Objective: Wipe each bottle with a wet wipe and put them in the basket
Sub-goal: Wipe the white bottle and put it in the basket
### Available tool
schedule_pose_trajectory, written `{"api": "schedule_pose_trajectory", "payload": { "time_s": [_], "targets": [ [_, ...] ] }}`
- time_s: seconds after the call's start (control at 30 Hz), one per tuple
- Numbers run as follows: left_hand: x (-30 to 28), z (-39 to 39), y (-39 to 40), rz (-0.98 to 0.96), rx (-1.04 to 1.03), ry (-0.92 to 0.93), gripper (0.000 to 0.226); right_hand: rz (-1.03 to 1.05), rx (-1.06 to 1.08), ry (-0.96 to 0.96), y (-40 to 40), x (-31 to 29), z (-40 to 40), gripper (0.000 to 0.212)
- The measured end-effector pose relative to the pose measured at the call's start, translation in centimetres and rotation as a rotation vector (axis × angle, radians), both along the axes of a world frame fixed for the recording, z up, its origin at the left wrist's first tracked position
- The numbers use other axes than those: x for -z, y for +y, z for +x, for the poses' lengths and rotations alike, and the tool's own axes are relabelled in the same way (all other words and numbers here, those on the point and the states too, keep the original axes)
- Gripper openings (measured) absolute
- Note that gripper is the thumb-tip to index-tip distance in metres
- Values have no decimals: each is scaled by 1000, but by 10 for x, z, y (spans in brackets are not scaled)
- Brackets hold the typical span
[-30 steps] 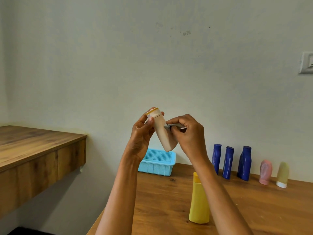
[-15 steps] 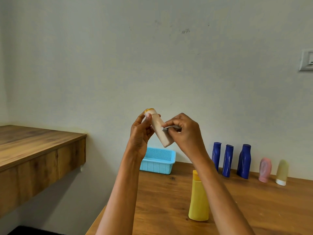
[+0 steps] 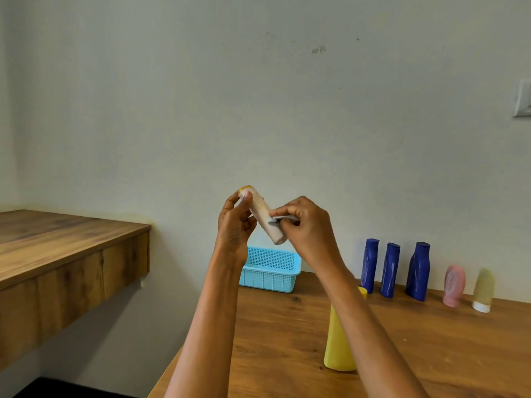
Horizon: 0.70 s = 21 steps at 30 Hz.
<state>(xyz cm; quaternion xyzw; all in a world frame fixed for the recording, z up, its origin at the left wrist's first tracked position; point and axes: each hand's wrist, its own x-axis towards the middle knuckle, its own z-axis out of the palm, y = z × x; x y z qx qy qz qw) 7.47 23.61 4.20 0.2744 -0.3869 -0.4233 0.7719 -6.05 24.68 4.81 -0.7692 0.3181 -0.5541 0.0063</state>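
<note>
Raised above the table [image 3: 287, 334], the left hand [image 3: 234, 225] curls its fingers around the cap end of a tilted beige bottle [image 3: 264, 218], while the right hand [image 3: 306, 228] pinches a wipe [image 3: 280, 219] against its side, the basket [image 3: 268, 268] beyond them.

yellow bottle [image 3: 339, 344]: upper part hidden behind the right forearm.
basket [image 3: 270, 275]: left end behind the left wrist.
wall switch [image 3: 523, 99]: cut by the right edge.
</note>
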Motion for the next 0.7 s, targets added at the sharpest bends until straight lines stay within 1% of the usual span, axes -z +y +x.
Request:
{"api": "schedule_pose_trajectory", "payload": {
  "time_s": [0.07,0.13,0.2,0.27,0.33,0.37,0.43,0.57,0.63,0.7],
  "targets": [
    [1,2,0,5,-13,10,45,-23,-24,109,2,1,5,15],
    [4,7,-1,19,-27,37,46,28,-24,208,3,1,4,12],
    [7,9,-2,25,-32,50,47,108,19,239,0,1,1,9],
    [8,9,-3,26,-23,51,47,229,29,178,-3,1,-4,8],
    [8,7,-2,11,21,34,43,343,-4,47,-4,0,-7,10],
    [8,7,-1,-10,60,12,40,359,1,-9,-4,-1,-7,10],
    [7,6,1,-66,140,-45,33,322,55,-65,-3,-1,-4,13],
    [6,7,4,-148,261,-83,46,199,51,-158,1,-1,2,18],
    [6,6,5,-175,320,-95,47,133,28,-225,2,-1,3,18],
    [4,5,6,-189,349,-101,46,54,16,-244,3,-1,3,19]
  ]
}}
